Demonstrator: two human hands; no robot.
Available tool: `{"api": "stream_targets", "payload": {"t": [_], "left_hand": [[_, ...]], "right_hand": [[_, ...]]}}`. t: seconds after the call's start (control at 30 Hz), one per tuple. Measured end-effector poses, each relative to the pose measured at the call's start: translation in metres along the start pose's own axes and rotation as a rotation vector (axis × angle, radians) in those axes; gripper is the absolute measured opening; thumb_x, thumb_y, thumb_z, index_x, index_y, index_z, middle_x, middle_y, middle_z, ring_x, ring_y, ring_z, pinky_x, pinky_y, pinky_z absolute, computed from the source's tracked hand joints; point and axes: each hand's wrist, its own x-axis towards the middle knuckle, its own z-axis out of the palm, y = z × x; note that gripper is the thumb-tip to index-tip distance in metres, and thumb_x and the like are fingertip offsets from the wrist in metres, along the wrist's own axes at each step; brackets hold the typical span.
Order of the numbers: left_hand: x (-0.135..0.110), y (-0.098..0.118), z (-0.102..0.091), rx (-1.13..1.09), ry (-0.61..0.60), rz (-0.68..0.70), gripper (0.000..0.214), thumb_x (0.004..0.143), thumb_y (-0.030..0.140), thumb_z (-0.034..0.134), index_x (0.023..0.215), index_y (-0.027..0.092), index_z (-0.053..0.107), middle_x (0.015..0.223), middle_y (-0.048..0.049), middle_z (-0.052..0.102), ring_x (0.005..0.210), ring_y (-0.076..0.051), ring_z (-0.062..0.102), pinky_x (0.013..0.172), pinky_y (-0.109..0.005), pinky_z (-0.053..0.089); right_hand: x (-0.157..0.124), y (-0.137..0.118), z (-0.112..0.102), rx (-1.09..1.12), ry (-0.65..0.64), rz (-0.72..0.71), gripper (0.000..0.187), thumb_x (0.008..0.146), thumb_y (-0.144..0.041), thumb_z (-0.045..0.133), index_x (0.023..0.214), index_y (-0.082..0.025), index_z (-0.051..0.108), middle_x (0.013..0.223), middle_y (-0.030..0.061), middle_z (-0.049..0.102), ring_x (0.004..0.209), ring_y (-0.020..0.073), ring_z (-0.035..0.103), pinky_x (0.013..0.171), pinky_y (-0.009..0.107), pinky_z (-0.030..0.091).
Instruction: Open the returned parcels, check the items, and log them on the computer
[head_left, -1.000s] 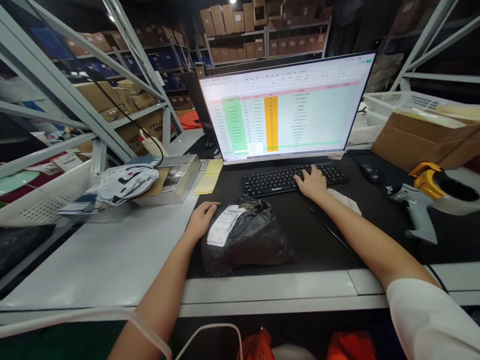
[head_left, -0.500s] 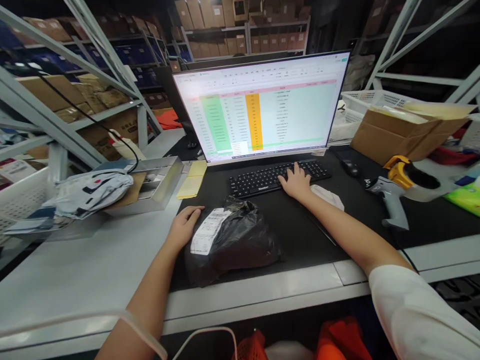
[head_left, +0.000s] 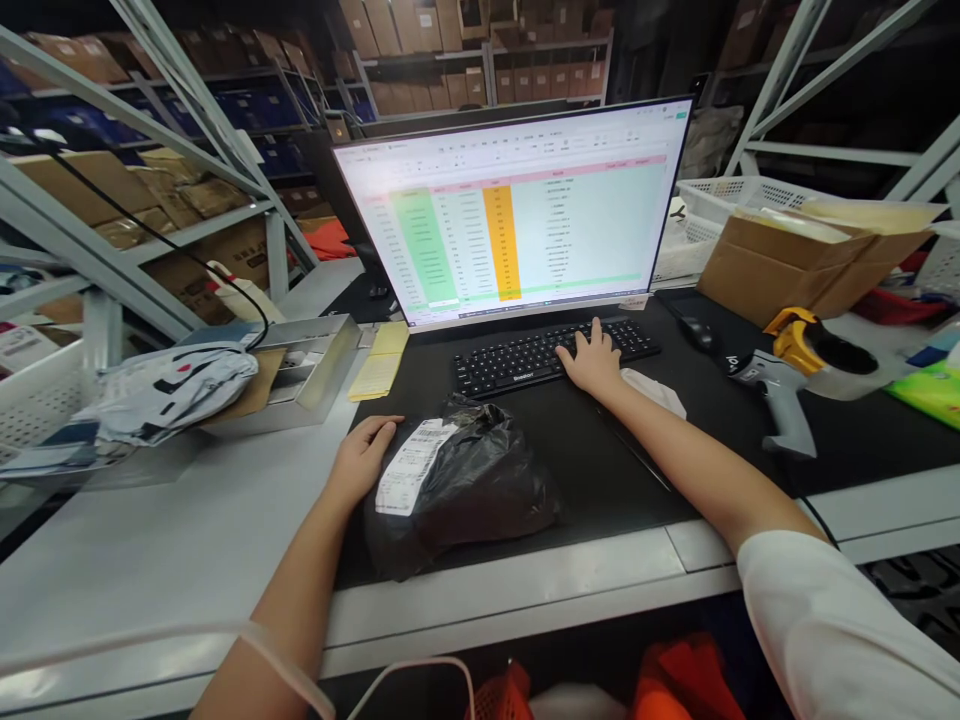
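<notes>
My right hand (head_left: 591, 362) rests on the right part of a black keyboard (head_left: 510, 365), fingers spread over the keys. My left hand (head_left: 363, 455) lies on the desk mat with its fingers stretched out, just left of a black plastic parcel (head_left: 480, 490). A white printed label (head_left: 414, 468) is stuck on the parcel's left side. Behind the keyboard stands a monitor (head_left: 577, 220) showing a spreadsheet with green and orange columns. Right of the keyboard is a black mouse (head_left: 699, 334).
A grey barcode scanner (head_left: 784, 400) and a yellow tape dispenser (head_left: 795, 335) lie at right, before a cardboard box (head_left: 765, 270). Yellow notes (head_left: 381, 362) and a grey tray (head_left: 322, 375) sit at left. A pen-like stick (head_left: 645, 460) lies under my right forearm.
A small pop-up list on the monitor has gone from the screen. The view has shifted slightly; both hands stay about where they were.
</notes>
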Motion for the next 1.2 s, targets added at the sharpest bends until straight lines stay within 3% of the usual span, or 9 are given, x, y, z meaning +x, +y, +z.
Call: {"api": "stream_targets", "payload": {"t": [0.23,0.5,0.67,0.73,0.83,0.93,1.0,1.1,1.2], "left_hand": [[-0.002,0.001,0.0,0.002,0.0,-0.004,0.051,0.089,0.061,0.049,0.103,0.02,0.076,0.113,-0.0115,0.076,0.112,-0.03,0.067,0.107,-0.047,0.05],[-0.003,0.001,0.001,-0.017,0.015,0.015,0.052,0.09,0.061,0.049,0.103,0.019,0.077,0.112,-0.0117,0.076,0.111,-0.029,0.067,0.106,-0.046,0.051],[-0.003,0.0,0.001,-0.019,0.016,0.035,0.051,0.09,0.06,0.049,0.103,0.019,0.077,0.111,-0.0118,0.076,0.111,-0.029,0.068,0.106,-0.047,0.051],[-0.003,0.0,0.001,-0.015,0.016,0.043,0.05,0.091,0.058,0.048,0.103,0.019,0.076,0.112,-0.012,0.076,0.111,-0.029,0.068,0.107,-0.047,0.051],[-0.003,-0.001,0.001,-0.008,0.009,0.061,0.048,0.092,0.055,0.047,0.105,0.019,0.076,0.113,-0.012,0.075,0.112,-0.028,0.067,0.108,-0.047,0.05],[-0.002,0.0,0.003,-0.011,0.004,0.079,0.046,0.093,0.053,0.047,0.104,0.019,0.076,0.114,-0.0117,0.075,0.114,-0.027,0.067,0.109,-0.045,0.05],[0.0,0.001,0.004,-0.02,0.005,0.087,0.046,0.093,0.053,0.046,0.103,0.019,0.076,0.113,-0.0119,0.075,0.113,-0.027,0.067,0.109,-0.045,0.05],[-0.001,0.002,0.005,-0.037,0.006,0.091,0.046,0.093,0.052,0.046,0.101,0.018,0.077,0.11,-0.0121,0.075,0.11,-0.028,0.068,0.107,-0.045,0.051],[-0.003,0.004,0.004,-0.051,0.017,0.084,0.046,0.092,0.052,0.047,0.102,0.019,0.077,0.11,-0.0113,0.075,0.108,-0.027,0.068,0.105,-0.044,0.052]], "right_hand": [[0.01,0.004,0.003,0.035,-0.041,0.024,0.071,0.104,-0.068,0.026,0.145,-0.021,0.061,0.172,0.0187,0.016,0.153,0.0475,0.021,0.113,0.078,0.021],[0.007,0.012,0.011,0.025,-0.041,0.021,0.071,0.104,-0.066,0.026,0.152,-0.021,0.053,0.171,0.0202,0.019,0.152,0.0455,0.023,0.114,0.077,0.021],[0.013,0.016,0.001,0.045,0.126,-0.029,0.065,0.105,-0.06,0.031,0.15,-0.019,0.055,0.169,0.0207,0.023,0.153,0.0427,0.021,0.114,0.079,0.017],[0.024,0.035,-0.011,0.043,0.26,-0.016,0.062,0.106,-0.053,0.031,0.149,-0.016,0.055,0.166,0.0229,0.031,0.15,0.0413,0.026,0.113,0.079,0.019],[0.046,0.09,-0.03,0.004,0.352,0.163,0.053,0.105,-0.038,0.032,0.137,-0.01,0.063,0.152,0.0264,0.047,0.141,0.0403,0.037,0.111,0.075,0.024],[0.058,0.155,-0.04,-0.026,0.198,0.378,0.051,0.1,-0.031,0.045,0.141,-0.007,0.061,0.149,0.0311,0.045,0.139,0.0449,0.037,0.105,0.064,0.035],[0.057,0.188,-0.041,-0.022,0.099,0.403,0.054,0.096,-0.031,0.056,0.145,-0.009,0.061,0.148,0.0334,0.046,0.134,0.0465,0.044,0.098,0.057,0.04],[0.05,0.212,-0.038,-0.039,0.077,0.383,0.058,0.094,-0.029,0.062,0.149,-0.013,0.058,0.149,0.0351,0.043,0.13,0.046,0.05,0.091,0.053,0.043],[0.047,0.218,-0.033,-0.068,0.111,0.371,0.063,0.096,-0.032,0.06,0.155,-0.015,0.051,0.158,0.0323,0.035,0.133,0.0447,0.05,0.094,0.052,0.045]]}}
